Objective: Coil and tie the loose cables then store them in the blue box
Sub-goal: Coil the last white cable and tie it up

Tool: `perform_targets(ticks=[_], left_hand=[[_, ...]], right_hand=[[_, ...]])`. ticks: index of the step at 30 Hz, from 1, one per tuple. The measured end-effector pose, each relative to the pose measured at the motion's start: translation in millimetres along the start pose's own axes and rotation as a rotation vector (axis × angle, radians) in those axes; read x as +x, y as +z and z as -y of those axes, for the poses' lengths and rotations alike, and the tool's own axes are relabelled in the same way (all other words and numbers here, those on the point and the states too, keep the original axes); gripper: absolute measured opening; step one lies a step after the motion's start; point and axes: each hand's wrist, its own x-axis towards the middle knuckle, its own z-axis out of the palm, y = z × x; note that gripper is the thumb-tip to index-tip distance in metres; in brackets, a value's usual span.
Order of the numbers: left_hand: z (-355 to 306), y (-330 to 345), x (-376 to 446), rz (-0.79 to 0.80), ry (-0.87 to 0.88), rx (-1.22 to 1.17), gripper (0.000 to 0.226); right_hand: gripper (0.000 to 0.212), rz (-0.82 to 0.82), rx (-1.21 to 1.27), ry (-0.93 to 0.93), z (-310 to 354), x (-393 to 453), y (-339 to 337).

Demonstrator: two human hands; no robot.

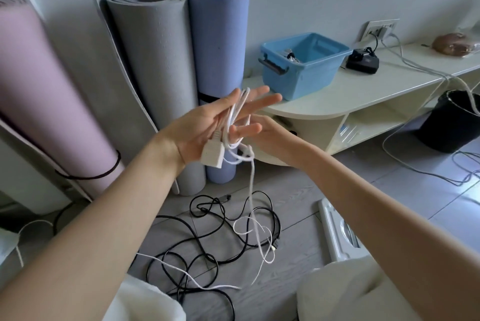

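Left hand (207,125): fingers straight, palm up, white cable (235,123) looped around them.
Right hand (262,136): just behind the loops; its grip cannot be told.
Blue box (304,71): beyond both hands.

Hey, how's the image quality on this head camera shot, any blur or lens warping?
Head view: soft overall; the left hand fingertips and the white cable hanging from it look motion-blurred. Wide-angle distortion bends the shelf unit and leans the rolled mats. Daylight glares pale on the floor tiles at right.
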Motion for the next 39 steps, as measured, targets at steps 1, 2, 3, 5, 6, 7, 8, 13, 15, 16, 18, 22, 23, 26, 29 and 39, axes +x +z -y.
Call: perform_targets(ticks=[1,2,3,5,6,7,8,13,15,16,18,22,23,26,29,39], left_hand=[[0.0,1.0,-0.5,0.038,0.009,0.017,0.044],[0.2,1.4,-0.2,0.06,0.028,0.044,0.045],[0.0,1.6,1.2,0.054,0.064,0.057,0.045],[0.0,1.8,7.8,-0.03,0.176,0.018,0.046],[-0.1,-0.3,11.5,-0.111,0.249,0.002,0.045],[-1.2,-3.5,14.9,-0.221,0.317,0.005,0.044],[-2.6,-11.2,18.3,-0.343,0.36,0.039,0.044],[10.5,-37.7,20.5,-0.64,0.262,0.568,0.045],[17.0,-35.0,16.4,-0.511,0.078,0.545,0.038],[18.9,-33.4,13.3,-0.406,-0.024,0.56,0.042],[20.3,-25.6,7.8,-0.223,-0.188,0.609,0.048],[16.8,-9.6,5.2,-0.078,-0.295,0.599,0.045],[14.8,-8.1,5.6,-0.052,-0.321,0.639,0.044],[13.8,-10.9,7.1,-0.021,-0.404,0.713,0.048],[14.6,-8.6,5.8,0.092,-0.351,0.535,0.046],[-0.2,0.5,16.0,0.002,0.246,-0.083,0.046]], right_hand=[[0.039,-0.016,0.116,0.004,3.8,-0.4,0.9],[0.039,-0.016,0.233,-0.003,5.5,-0.8,1.4],[0.029,-0.025,0.321,0.001,8.5,-1.2,2.2],[0.015,-0.045,0.264,0.067,11.8,-0.7,4.5],[0.021,-0.047,0.165,0.089,11.4,-1.1,5.7],[0.023,-0.026,0.058,0.092,10.4,-2.4,7.3],[0.022,0.009,-0.015,0.089,11.6,-4.3,8.4],[0.01,0.039,-0.367,-0.111,16.7,-14.7,-2.6],[0.012,-0.042,-0.348,-0.125,18.3,-14.4,-14.3],[0.015,-0.086,-0.339,-0.112,19.7,-14.2,-20.0],[0.024,-0.171,-0.314,-0.096,21.3,-14.3,-29.5],[0.043,-0.37,-0.472,-0.171,21.2,-13.1,-35.5],[0.045,-0.42,-0.589,-0.19,20.5,-13.2,-36.5],[0.047,-0.524,-0.776,-0.209,16.9,-13.1,-39.0],[0.053,-0.572,-0.749,-0.188,13.6,-10.7,-38.1],[0.052,-0.017,0.108,0.189,1.9,2.3,-7.8]])
